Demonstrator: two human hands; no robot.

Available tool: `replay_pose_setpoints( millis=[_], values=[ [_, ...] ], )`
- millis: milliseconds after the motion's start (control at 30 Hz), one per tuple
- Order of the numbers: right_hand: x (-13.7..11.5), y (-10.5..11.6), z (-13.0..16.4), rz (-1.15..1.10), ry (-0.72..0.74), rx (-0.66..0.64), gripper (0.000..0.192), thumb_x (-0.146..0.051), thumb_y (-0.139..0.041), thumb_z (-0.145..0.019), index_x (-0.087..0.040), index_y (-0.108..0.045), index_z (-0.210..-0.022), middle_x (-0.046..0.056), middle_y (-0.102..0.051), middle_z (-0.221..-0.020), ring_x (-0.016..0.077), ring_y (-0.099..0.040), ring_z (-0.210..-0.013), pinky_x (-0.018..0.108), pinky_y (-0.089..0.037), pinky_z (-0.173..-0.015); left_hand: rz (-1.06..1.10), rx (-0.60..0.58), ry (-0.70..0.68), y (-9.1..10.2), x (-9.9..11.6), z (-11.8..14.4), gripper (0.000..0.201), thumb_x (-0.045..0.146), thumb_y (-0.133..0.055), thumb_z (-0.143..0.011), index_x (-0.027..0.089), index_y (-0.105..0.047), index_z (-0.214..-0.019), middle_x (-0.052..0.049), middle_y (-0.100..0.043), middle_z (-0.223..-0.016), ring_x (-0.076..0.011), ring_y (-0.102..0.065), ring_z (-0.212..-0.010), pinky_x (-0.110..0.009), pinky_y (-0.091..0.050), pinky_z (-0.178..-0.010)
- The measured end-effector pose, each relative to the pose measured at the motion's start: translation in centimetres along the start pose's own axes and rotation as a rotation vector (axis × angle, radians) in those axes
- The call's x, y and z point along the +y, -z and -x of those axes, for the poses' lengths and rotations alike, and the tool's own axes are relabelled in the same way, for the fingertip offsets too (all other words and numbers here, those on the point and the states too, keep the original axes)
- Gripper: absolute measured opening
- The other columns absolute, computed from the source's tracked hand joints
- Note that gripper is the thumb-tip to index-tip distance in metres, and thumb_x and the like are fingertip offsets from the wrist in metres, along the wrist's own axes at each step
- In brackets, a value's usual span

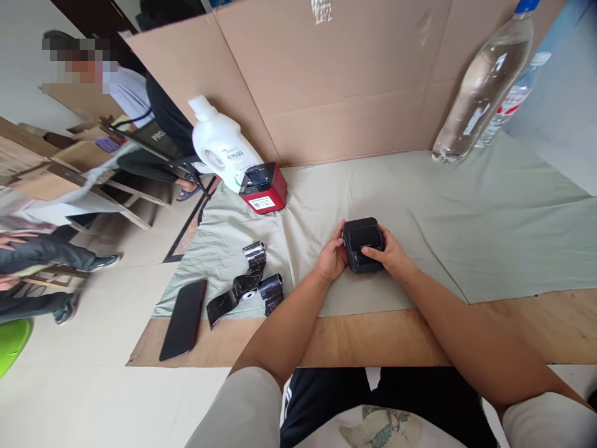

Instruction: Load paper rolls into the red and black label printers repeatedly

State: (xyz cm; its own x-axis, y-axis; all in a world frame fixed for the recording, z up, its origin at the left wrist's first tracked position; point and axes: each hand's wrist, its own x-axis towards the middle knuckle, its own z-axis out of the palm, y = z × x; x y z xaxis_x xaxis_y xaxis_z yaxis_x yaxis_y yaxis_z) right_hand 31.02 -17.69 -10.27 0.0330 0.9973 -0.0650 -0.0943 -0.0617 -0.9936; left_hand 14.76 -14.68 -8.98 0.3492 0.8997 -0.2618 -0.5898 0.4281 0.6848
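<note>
A small black portable printer (362,244) with rounded corners is between my two hands, over the grey-green cloth. My left hand (333,256) grips its left side, fingers along the edge. On the other side, my right hand (390,254) holds the right edge with the thumb laid across the front part of the top. The fingers under the printer are hidden. To the left lie a shiny black roll (254,250) with a loose strip (232,297) trailing from it, and a second black roll (271,290) close to my left forearm.
A black phone (183,320) lies at the table's left front corner. Behind the rolls stand a red-and-black box-shaped device (263,188) and a white jug (224,144). A cardboard sheet (345,87) closes off the back; a large clear bottle (487,87) stands at right. People sit at far left.
</note>
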Motion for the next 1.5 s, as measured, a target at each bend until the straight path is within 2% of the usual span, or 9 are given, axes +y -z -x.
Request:
replay_pose_setpoints(
  millis=[167, 467, 767, 933, 1067, 1167, 1267, 1333, 1500],
  values=[
    [-0.3, -0.2, 0.1, -0.039, -0.029, 0.002, 0.092, -0.053, -0.088, -0.057, -0.019, -0.048, -0.133, 0.015, -0.062, -0.128, 0.0317, -0.059, -0.12, 0.053, -0.047, -0.107, -0.095, -0.004, -0.034, 0.5, -0.4, -0.2, 0.068, 0.013, -0.056, -0.074, 0.023, -0.05, -0.141, -0.004, -0.071, -0.116, -0.0227, -0.064, -0.116, -0.041, -0.045, -0.107],
    [-0.1, 0.5, -0.1, -0.016, -0.039, -0.033, 0.081, -0.06, -0.077, -0.07, -0.022, -0.047, -0.134, 0.013, -0.06, -0.134, 0.0296, -0.057, -0.126, 0.051, -0.046, -0.109, -0.246, -0.055, -0.114, 1.4, -1.0, -0.7, 0.068, 0.035, -0.069, -0.081, 0.025, -0.045, -0.143, -0.006, -0.067, -0.125, -0.0236, -0.058, -0.123, -0.041, -0.043, -0.108],
    [-0.5, 0.6, -0.1, -0.069, -0.036, -0.127, 0.078, -0.041, -0.075, -0.068, -0.021, -0.045, -0.137, 0.012, -0.061, -0.134, 0.0312, -0.055, -0.127, 0.053, -0.044, -0.109, -0.292, -0.024, -0.126, 1.7, -1.2, -1.0, 0.068, 0.035, -0.068, -0.083, 0.025, -0.043, -0.145, -0.004, -0.07, -0.113, -0.0217, -0.063, -0.113, -0.039, -0.046, -0.103],
    [-0.3, 0.6, -0.2, -0.08, -0.042, -0.073, 0.065, -0.043, -0.066, -0.075, -0.023, -0.05, -0.134, 0.01, -0.061, -0.134, 0.03, -0.056, -0.125, 0.054, -0.044, -0.108, -0.278, 0.016, -0.142, 1.5, -1.2, -1.0, 0.062, 0.031, -0.066, -0.081, 0.024, -0.049, -0.14, -0.003, -0.071, -0.105, -0.0199, -0.065, -0.104, -0.037, -0.047, -0.099],
    [-0.9, 1.2, -0.4, 0.057, 0.084, 0.055, 0.072, -0.058, -0.07, -0.076, -0.022, -0.05, -0.134, 0.013, -0.06, -0.135, 0.0285, -0.057, -0.124, 0.048, -0.045, -0.107, -0.32, -0.006, -0.135, 1.6, -1.2, -0.9, 0.061, 0.033, -0.065, -0.079, 0.023, -0.051, -0.138, -0.003, -0.071, -0.1, -0.02, -0.066, -0.094, -0.035, -0.05, -0.088],
    [-1.1, 1.9, -0.7, 0.11, 0.171, 0.152, 0.064, -0.063, -0.066, -0.078, -0.022, -0.057, -0.126, 0.011, -0.066, -0.125, 0.0268, -0.061, -0.116, 0.045, -0.048, -0.102, -0.406, -0.081, -0.092, 1.7, -1.2, -0.6, 0.057, 0.033, -0.064, -0.078, 0.024, -0.055, -0.134, -0.002, -0.071, -0.091, -0.0167, -0.064, -0.077, -0.029, -0.049, -0.072],
    [-0.9, 2.4, -1.1, 0.114, 0.18, 0.184, 0.05, -0.064, -0.055, -0.085, -0.023, -0.067, -0.111, 0.006, -0.072, -0.108, 0.0253, -0.065, -0.107, 0.044, -0.05, -0.097, -0.494, -0.11, -0.066, 1.4, -1.4, -0.1, 0.048, 0.032, -0.063, -0.078, 0.023, -0.062, -0.125, -0.001, -0.069, -0.083, -0.014, -0.059, -0.065, -0.028, -0.048, -0.066],
    [-0.6, 2.5, -1.3, 0.133, 0.157, 0.199, 0.049, -0.064, -0.055, -0.085, -0.022, -0.071, -0.104, 0.004, -0.074, -0.099, 0.0259, -0.066, -0.101, 0.044, -0.051, -0.094, -0.549, -0.091, -0.107, 1.1, -1.5, 0.3, 0.042, 0.034, -0.062, -0.079, 0.021, -0.065, -0.12, -0.002, -0.069, -0.085, -0.016, -0.061, -0.071, -0.031, -0.048, -0.073],
    [-0.3, 2.6, -1.6, 0.258, 0.111, 0.23, 0.049, -0.065, -0.057, -0.081, -0.02, -0.074, -0.091, 0.005, -0.073, -0.088, 0.0266, -0.067, -0.091, 0.045, -0.051, -0.089, -0.79, 0.056, -0.341, 0.2, -1.5, 1.1, 0.032, 0.047, -0.061, -0.086, 0.021, -0.07, -0.101, -0.007, -0.07, -0.104, -0.0254, -0.059, -0.106, -0.038, -0.04, -0.101]
  ],
)
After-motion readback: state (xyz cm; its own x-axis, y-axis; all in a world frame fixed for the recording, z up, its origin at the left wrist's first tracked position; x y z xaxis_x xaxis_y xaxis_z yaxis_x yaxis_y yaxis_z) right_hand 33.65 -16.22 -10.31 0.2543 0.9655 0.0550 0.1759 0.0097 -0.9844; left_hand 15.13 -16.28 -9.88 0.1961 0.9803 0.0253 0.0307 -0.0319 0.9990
